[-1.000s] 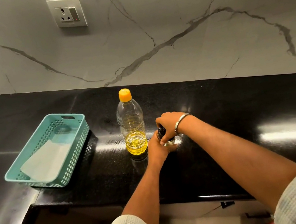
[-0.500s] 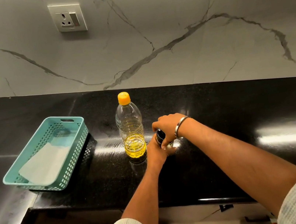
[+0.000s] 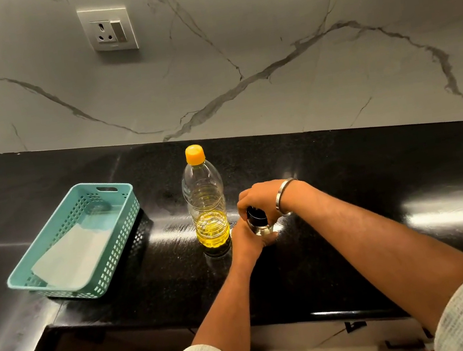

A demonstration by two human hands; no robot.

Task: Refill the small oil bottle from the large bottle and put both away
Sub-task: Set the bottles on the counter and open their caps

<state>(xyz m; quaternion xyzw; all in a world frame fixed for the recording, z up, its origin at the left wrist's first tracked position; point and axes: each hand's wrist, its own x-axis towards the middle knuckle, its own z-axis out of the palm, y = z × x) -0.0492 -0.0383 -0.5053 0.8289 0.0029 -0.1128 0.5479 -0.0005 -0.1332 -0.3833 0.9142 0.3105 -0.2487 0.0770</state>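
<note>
Standing upright on the black bench [image 3: 347,187], the small oil bottle [image 3: 259,227] is found just right of the large bottle [image 3: 206,206], near it but not seen to touch. Its clear body is grasped from the near side by the left hand [image 3: 249,237], and its black cap [image 3: 256,214] is covered from above by the right hand [image 3: 261,201], whose fingers are curled round it. How much oil it contains cannot be told, as most of the glass is hidden.

The step in hand is judged to be the unscrewing of the small cap. It is done well if the body is held firmly against the bench by the left hand while only the cap is turned, so that the bottle is neither tipped nor dragged on the glossy surface. The large bottle, close alongside, should not be knocked by the left wrist.

The large bottle is noted as capped in orange [image 3: 194,154], upright, with yellow oil in roughly its lowest part. A teal basket [image 3: 53,243] with a white sheet [image 3: 76,257] inside lies well to the left. A wall socket [image 3: 109,30] is set in the marbled backsplash. A metal bangle [image 3: 283,197] is worn on the right wrist.

Against the frame of half a second ago, both grips are unchanged in place; more of the black cap is exposed below the right fingers, suggesting a slight turn or re-grip. Neither bottle is seen to have shifted.
</note>
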